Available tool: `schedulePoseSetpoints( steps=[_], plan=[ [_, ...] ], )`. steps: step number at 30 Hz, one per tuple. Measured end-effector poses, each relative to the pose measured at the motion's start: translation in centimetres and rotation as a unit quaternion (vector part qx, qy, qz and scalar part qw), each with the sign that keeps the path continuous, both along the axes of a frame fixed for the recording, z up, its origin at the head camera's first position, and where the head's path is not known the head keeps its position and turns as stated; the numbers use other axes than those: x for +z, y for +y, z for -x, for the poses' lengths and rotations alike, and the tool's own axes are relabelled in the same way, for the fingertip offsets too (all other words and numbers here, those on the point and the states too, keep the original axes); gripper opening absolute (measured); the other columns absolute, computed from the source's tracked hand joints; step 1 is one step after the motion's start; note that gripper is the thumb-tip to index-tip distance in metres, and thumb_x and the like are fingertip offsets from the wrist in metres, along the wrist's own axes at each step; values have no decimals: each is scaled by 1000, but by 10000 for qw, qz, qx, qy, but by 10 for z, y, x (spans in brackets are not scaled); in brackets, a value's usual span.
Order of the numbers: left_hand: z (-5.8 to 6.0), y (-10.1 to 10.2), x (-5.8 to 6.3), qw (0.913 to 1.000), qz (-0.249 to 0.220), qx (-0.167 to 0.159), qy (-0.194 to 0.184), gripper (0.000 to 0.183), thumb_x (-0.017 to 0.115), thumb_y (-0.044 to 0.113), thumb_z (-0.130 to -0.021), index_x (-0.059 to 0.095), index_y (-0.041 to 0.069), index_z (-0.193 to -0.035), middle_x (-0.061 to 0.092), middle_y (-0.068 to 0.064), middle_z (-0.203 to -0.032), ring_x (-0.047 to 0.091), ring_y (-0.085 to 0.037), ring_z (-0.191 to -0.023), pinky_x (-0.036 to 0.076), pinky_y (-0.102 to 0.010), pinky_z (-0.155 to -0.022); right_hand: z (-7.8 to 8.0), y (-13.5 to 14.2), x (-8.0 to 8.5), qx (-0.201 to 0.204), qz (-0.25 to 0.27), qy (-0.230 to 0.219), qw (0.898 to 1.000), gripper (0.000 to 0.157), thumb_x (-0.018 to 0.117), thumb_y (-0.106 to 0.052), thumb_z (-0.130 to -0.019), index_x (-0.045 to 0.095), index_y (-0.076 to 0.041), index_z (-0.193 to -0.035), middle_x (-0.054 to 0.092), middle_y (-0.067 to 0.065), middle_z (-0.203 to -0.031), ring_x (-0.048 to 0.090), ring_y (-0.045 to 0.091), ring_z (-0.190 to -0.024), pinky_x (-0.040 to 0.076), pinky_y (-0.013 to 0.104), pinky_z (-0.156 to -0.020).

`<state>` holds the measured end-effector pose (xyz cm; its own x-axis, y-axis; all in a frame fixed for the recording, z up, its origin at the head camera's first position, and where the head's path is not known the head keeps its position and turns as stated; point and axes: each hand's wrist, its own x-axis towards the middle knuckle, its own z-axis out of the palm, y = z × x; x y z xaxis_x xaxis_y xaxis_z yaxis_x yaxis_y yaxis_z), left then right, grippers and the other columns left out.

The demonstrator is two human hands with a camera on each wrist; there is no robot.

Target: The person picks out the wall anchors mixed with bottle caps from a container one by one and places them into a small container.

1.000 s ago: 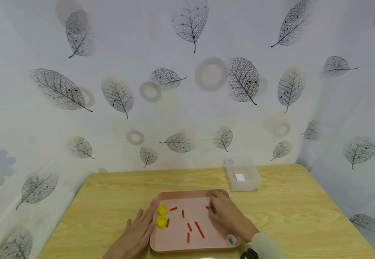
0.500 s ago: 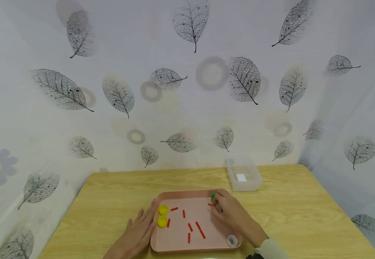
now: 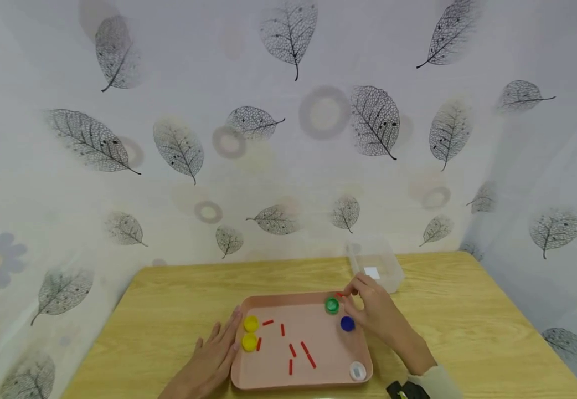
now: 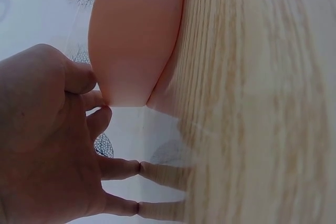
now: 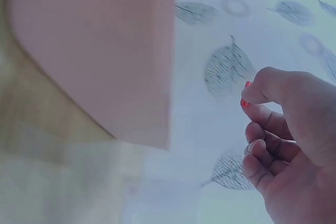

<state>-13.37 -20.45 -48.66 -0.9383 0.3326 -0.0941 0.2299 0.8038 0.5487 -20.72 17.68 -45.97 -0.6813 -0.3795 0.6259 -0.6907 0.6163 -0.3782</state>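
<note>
Between thumb and index finger, my right hand (image 3: pixel 380 316) pinches a short red stick (image 3: pixel 340 294) above the far right corner of the pink tray (image 3: pixel 268 372). In the right wrist view the red stick (image 5: pixel 245 94) pokes out of the fingertips, while the other fingers curl. My left hand (image 3: pixel 207 357) lies along the tray's left side, fingers straight and touching its wall; the left wrist view shows thumb and fingertips at the tray. Below the right hand sit a green round cap (image 3: pixel 331 305) and a blue one (image 3: pixel 347 323).
Several red sticks (image 3: pixel 292 350) lie scattered across the tray. Two yellow round caps (image 3: pixel 251 323) sit at its left side and a whitish round cap (image 3: pixel 357 371) in the near right corner. A clear plastic box (image 3: pixel 392 281) stands behind on the wooden table (image 3: pixel 169 288).
My right hand has risen away from the tray toward the back right, taking the red stick along. The green and blue caps have come into full view. My left hand stays put.
</note>
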Motion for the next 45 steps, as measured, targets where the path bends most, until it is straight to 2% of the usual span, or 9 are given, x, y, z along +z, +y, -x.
schedulePoseSetpoints(
  steps=[6, 14, 20, 24, 28, 34, 45],
  plan=[
    [1, -2, 0, 10000, 6, 30, 7, 58, 31, 39, -113, 17, 20, -166, 16, -3, -170, 22, -57, -146, 11, -88, -101, 16, 18, 13, -275, 199, 497, 9982, 25, 80, 7, -75, 66, -11, -85, 59, 0, -85, 53, 11, -74, 47, 24, -62],
    [1, -2, 0, 10000, -24, -66, 12, 58, 29, 39, -114, 14, 20, -166, 12, -2, -170, 21, -57, -147, 10, -88, -101, 32, 41, 16, -720, 493, 358, 9955, 22, 77, 8, -80, 67, -10, -87, 53, -4, -82, 41, 8, -68, 39, 23, -58],
    [1, -5, -1, 9999, 54, -58, 83, 59, 28, 39, -114, 10, 21, -167, 12, -2, -170, 22, -56, -147, 9, -87, -102, 41, 51, 5, -1001, 797, 386, 9910, 12, 74, 7, -82, 68, -3, -88, 57, 5, -80, 45, 13, -66, 38, 20, -59],
    [2, -6, 0, 9998, 136, -43, 140, 59, 29, 39, -114, 11, 21, -167, 13, -3, -170, 23, -56, -146, 11, -87, -102, 47, 58, -7, -1263, 1070, 311, 9857, 13, 75, 9, -80, 69, -1, -86, 60, 12, -78, 49, 18, -64, 36, 15, -60],
    [3, -5, 0, 9998, 122, -66, 104, 59, 29, 39, -114, 10, 22, -167, 13, -2, -170, 24, -56, -146, 10, -87, -102, 49, 62, -19, -1536, 1196, 169, 9807, 13, 77, 9, -80, 69, -1, -84, 61, 9, -76, 51, 18, -64, 37, 12, -60],
    [3, -6, -2, 9999, 40, -72, -129, 60, 27, 44, -113, 7, 25, -166, 10, 1, -171, 22, -55, -148, 7, -87, -103, 51, 64, -30, -1717, 1336, 4, 9760, 13, 78, 9, -80, 69, 0, -83, 62, 7, -77, 53, 17, -65, 39, 9, -60],
    [5, -7, -3, 9998, 60, -174, -20, 60, 29, 41, -113, 9, 22, -167, 10, -2, -171, 23, -58, -146, 10, -89, -100, 53, 63, -36, -1944, 1457, -36, 9700, 13, 78, 8, -80, 69, -1, -82, 61, 7, -76, 51, 17, -65, 38, 10, -60]
  ],
)
